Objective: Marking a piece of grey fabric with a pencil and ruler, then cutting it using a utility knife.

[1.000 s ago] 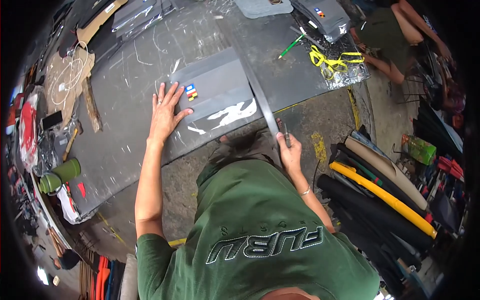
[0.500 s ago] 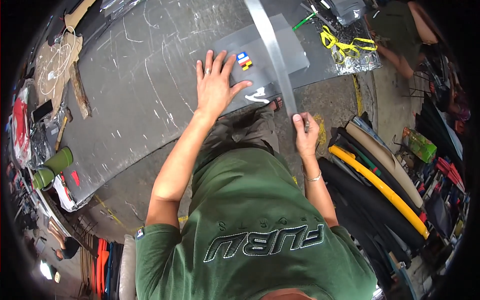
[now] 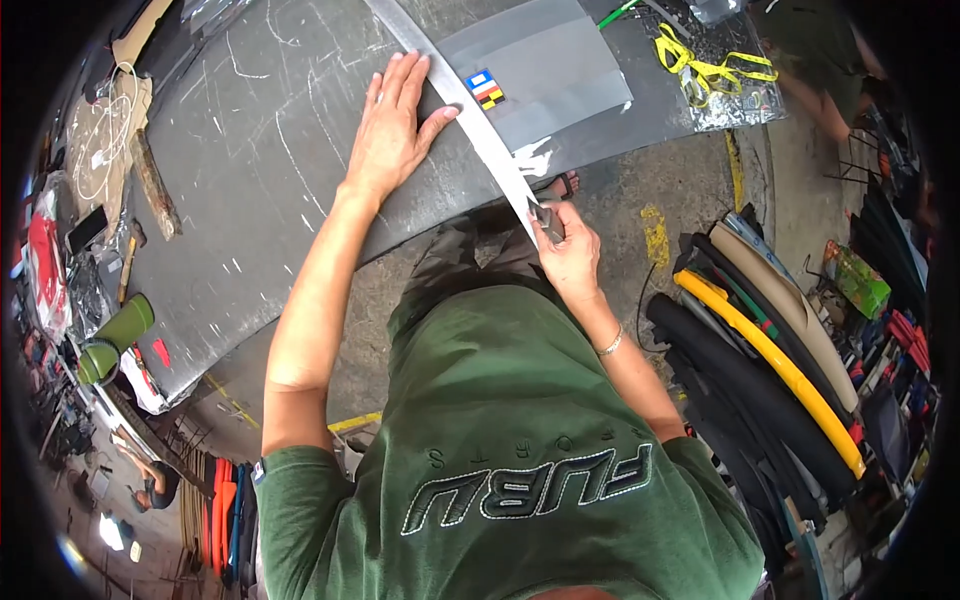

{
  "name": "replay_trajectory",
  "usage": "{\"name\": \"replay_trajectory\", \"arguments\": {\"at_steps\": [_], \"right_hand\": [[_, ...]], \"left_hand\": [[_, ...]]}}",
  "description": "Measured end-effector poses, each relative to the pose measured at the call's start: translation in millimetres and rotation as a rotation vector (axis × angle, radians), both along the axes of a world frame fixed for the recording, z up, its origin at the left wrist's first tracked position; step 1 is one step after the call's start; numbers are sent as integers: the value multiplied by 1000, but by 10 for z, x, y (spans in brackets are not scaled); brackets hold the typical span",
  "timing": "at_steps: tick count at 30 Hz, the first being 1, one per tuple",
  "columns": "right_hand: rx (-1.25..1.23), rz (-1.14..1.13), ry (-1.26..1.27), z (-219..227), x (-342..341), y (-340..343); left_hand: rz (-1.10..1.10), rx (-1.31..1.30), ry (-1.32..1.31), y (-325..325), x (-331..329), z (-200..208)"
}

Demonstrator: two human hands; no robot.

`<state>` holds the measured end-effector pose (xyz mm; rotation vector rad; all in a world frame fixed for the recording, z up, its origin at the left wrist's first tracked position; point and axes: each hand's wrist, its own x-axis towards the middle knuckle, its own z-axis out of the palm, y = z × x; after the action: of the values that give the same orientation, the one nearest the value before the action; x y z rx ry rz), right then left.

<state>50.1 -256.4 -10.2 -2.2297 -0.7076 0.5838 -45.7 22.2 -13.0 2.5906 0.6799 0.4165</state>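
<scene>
A long metal straightedge [image 3: 480,130] runs slantwise over the dark work table [image 3: 240,130] and sticks out past its near edge. My left hand [image 3: 390,135] lies flat along its left side, fingers stretched out, the thumb touching the metal. At the near end, my right hand [image 3: 572,258] is closed on the straightedge. A small dark metallic object [image 3: 547,222] also shows at those fingers; its kind is unclear. To the right of the straightedge lies a translucent grey sheet [image 3: 560,60]. A small blue, white, red and yellow patch [image 3: 486,90] sits beside the metal.
A yellow tape [image 3: 700,70] lies on clear plastic at the table's right. Rolls of material, one yellow [image 3: 770,370], stand at the right. Far left are a wood piece [image 3: 155,185], a green cylinder [image 3: 118,335] and a phone [image 3: 87,230]. Another person [image 3: 155,485] is at lower left.
The straightedge has swung and shifted left, from across the grey sheet to its left side. My right hand moved left with its near end; my left hand slid left and away from me.
</scene>
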Motion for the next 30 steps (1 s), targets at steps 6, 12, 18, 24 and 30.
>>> {"name": "replay_trajectory", "arguments": {"at_steps": [6, 12, 18, 24, 30], "right_hand": [[220, 101, -27, 93, 58, 221], [215, 116, -27, 15, 70, 260], [183, 128, -44, -28, 72, 267], [188, 99, 2, -8, 82, 285], [210, 78, 20, 12, 105, 287]], "left_hand": [[-26, 69, -9, 115, 64, -98], [-28, 93, -67, 148, 63, -170], [-40, 156, 20, 100, 97, -121], [-32, 147, 20, 87, 89, -120], [-48, 146, 13, 90, 102, -127]]}}
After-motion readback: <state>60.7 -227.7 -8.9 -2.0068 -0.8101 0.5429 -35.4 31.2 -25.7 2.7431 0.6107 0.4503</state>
